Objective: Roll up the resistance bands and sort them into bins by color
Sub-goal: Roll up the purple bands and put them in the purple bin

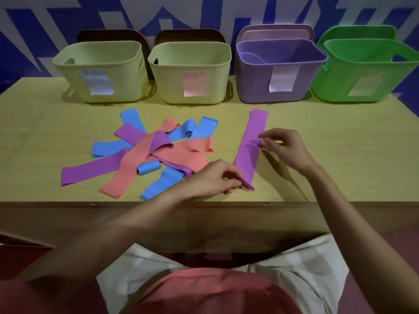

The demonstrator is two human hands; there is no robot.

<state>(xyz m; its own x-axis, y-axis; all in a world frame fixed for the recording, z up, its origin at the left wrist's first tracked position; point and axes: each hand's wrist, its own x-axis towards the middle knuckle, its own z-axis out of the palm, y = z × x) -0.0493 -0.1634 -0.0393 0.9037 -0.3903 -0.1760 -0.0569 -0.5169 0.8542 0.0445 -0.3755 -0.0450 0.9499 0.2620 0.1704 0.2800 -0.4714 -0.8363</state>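
Note:
A purple band [251, 143] lies stretched flat on the table, apart from the others, pointing away from me. My left hand [215, 177] pinches its near end at the table's front. My right hand [285, 146] hovers at the band's right edge around its middle, fingers spread and touching or just above it. A tangled pile of blue, purple and salmon bands [154, 150] lies to the left. Along the back stand two pale yellow-green bins [99, 71] [190, 71], a purple bin [278, 71] and a green bin [365, 71], each with a paper label.
The wooden table [45, 132] has its front edge just below my left hand. Lids lean behind the bins against a blue and white wall. Something purple lies inside the purple bin. My lap is under the table edge.

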